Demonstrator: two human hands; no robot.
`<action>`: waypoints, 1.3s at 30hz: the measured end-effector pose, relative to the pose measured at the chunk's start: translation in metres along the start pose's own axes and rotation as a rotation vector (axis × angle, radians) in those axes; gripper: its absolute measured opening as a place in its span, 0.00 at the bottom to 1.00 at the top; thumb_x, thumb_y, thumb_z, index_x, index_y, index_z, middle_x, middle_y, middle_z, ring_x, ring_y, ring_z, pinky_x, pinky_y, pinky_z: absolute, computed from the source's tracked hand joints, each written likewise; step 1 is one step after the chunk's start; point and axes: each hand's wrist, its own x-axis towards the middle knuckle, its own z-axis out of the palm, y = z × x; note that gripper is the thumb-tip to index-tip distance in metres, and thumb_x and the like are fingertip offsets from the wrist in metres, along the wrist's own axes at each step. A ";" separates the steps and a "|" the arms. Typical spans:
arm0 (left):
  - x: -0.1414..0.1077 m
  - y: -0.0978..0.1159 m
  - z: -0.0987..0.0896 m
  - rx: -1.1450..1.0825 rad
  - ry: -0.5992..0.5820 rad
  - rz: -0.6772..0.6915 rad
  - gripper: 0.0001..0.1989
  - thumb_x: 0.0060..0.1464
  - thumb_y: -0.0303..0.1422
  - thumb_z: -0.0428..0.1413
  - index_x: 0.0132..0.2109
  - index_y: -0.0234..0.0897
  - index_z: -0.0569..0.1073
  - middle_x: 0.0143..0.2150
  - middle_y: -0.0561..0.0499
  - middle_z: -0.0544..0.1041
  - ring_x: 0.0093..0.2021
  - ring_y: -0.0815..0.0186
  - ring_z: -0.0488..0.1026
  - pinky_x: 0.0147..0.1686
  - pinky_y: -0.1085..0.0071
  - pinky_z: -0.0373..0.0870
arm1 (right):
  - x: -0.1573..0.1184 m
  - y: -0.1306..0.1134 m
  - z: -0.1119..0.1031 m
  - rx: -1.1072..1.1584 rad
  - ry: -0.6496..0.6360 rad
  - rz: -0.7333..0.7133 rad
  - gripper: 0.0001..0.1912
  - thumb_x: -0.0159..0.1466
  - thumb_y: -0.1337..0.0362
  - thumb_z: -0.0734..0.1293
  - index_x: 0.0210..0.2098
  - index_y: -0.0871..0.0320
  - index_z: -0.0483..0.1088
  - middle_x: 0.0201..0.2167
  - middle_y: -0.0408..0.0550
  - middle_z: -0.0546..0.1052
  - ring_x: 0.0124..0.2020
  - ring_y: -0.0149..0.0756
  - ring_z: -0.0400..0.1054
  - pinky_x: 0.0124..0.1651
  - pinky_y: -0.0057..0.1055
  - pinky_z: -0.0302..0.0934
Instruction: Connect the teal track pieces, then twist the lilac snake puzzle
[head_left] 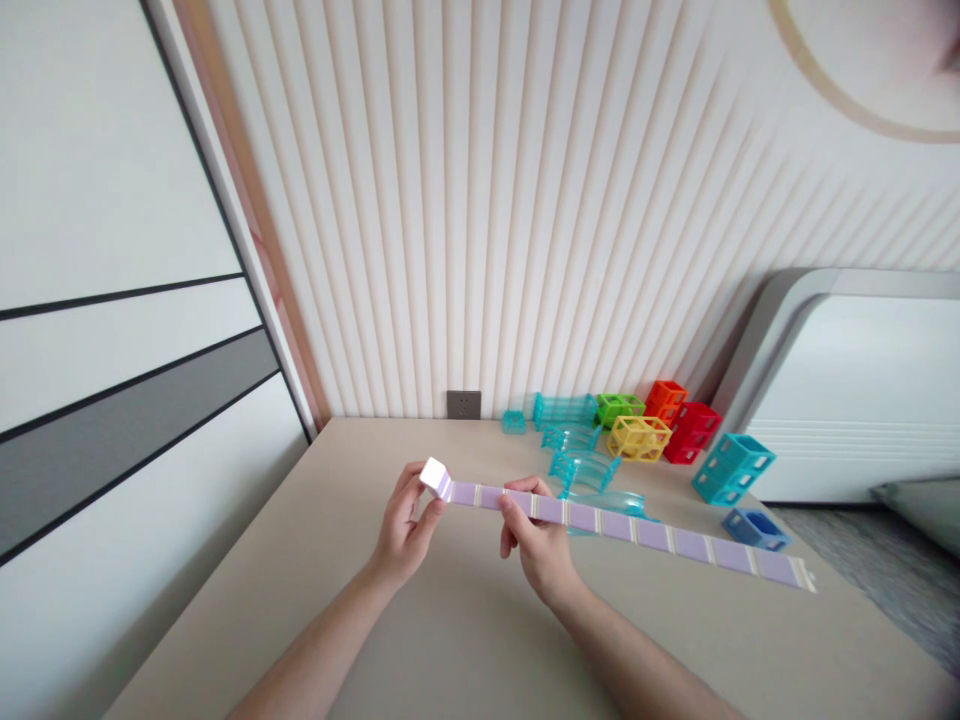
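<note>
1. Hands first: the left hand [406,525] pinches the left end of a long purple strip [622,527], right by a small white cube [434,472] at that end.
2. Next, the right hand [534,545] is closed on the strip a little way along, thumb under and fingers on top.
3. Holding it well means both hands stay level and close, I think, so the long free part does not sag or twist.
4. Strip looks: flat, thin, made of purple squares with pale lines between them. It hangs in the air over the table [315,560] and reaches far to the right.
5. Far right sit bright toy blocks [639,437] by the wall.
</note>
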 end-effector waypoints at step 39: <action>0.007 -0.007 0.005 -0.422 -0.055 -0.431 0.22 0.51 0.52 0.62 0.35 0.35 0.74 0.28 0.53 0.69 0.29 0.68 0.62 0.31 0.72 0.60 | -0.005 0.001 0.001 -0.015 -0.022 -0.071 0.22 0.57 0.47 0.72 0.36 0.54 0.62 0.29 0.45 0.79 0.13 0.24 0.60 0.14 0.23 0.58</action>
